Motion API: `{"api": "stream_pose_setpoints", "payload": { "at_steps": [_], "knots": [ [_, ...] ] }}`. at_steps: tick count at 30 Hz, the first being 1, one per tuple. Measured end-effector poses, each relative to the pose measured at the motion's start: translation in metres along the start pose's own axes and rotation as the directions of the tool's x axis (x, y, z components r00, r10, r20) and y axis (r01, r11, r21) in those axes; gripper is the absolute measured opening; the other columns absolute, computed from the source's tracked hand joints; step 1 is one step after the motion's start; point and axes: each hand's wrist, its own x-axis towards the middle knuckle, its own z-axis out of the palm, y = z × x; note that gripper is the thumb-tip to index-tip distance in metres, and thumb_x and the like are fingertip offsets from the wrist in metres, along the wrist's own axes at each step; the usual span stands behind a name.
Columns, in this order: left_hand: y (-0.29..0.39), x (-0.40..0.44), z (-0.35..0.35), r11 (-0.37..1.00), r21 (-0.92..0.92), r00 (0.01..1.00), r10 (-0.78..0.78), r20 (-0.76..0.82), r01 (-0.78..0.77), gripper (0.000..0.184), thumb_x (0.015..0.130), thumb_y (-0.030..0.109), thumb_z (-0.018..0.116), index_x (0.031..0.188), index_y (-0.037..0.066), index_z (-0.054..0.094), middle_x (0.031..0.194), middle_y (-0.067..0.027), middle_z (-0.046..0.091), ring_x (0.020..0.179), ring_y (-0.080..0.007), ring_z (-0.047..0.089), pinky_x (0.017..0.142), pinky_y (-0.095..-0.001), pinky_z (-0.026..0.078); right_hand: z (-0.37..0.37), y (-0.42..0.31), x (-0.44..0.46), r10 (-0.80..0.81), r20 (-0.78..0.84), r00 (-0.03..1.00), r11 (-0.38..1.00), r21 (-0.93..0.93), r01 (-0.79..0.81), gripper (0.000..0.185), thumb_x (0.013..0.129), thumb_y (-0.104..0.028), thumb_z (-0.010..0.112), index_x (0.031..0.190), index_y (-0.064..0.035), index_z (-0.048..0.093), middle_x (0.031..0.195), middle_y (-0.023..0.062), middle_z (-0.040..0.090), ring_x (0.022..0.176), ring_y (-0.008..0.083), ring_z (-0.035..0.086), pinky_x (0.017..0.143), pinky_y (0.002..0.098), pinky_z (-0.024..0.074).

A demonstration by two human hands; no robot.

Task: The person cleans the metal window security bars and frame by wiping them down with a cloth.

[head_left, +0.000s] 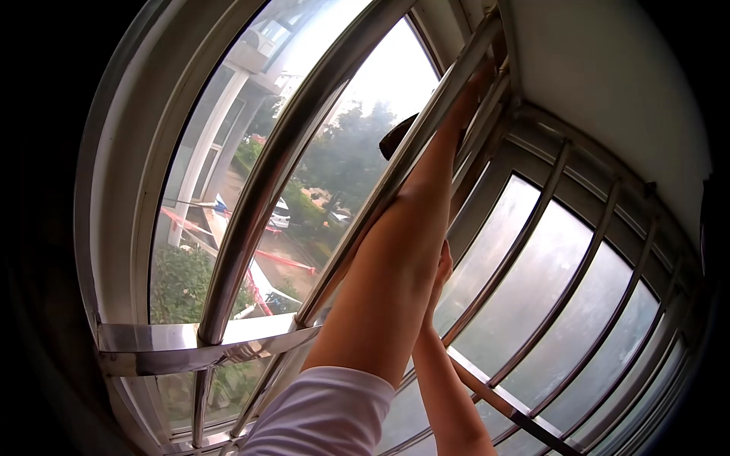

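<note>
My left arm, in a white sleeve, stretches up along a metal window bar (384, 186). At its top, my left hand (477, 76) is small, dim and partly covered by bars, so its fingers cannot be made out. A dark, flat-ended object (397, 137) shows against the window pane, behind the bar; its kind and whether my left hand holds it are unclear. Lower down, my right hand (444, 263) is raised behind my left forearm. Its visible fingers look curled, but what they close on is hidden by the arm.
A shiny horizontal rail (182, 348) crosses below the upright bars on the left. More bars (559, 304) cover the frosted window on the right. Through the clear pane are trees (350, 144), red and white strips and a white car (280, 213). A pale ceiling (608, 83) lies above.
</note>
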Motion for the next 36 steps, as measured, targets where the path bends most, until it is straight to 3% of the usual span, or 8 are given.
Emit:
{"api": "stream_pose_setpoints", "payload": {
  "at_steps": [36],
  "knots": [
    [0.013, -0.012, -0.006, 0.996, 0.007, 0.990, 0.086, -0.111, -0.085, 0.064, 0.090, 0.056, 0.039, 0.135, 0.012, 0.043, 0.126, -0.0261, 0.050, 0.123, -0.0355, 0.046, 0.099, -0.0407, 0.036, -0.001, -0.011, -0.002, 0.006, -0.010, 1.000, 1.000, -0.018, -0.006, 0.053, 0.091, -0.005, 0.050, 0.140, -0.0046, 0.031, 0.109, 0.0068, 0.037, 0.095, 0.0147, 0.043, 0.088, 0.0290, 0.0402]
  ]
}}
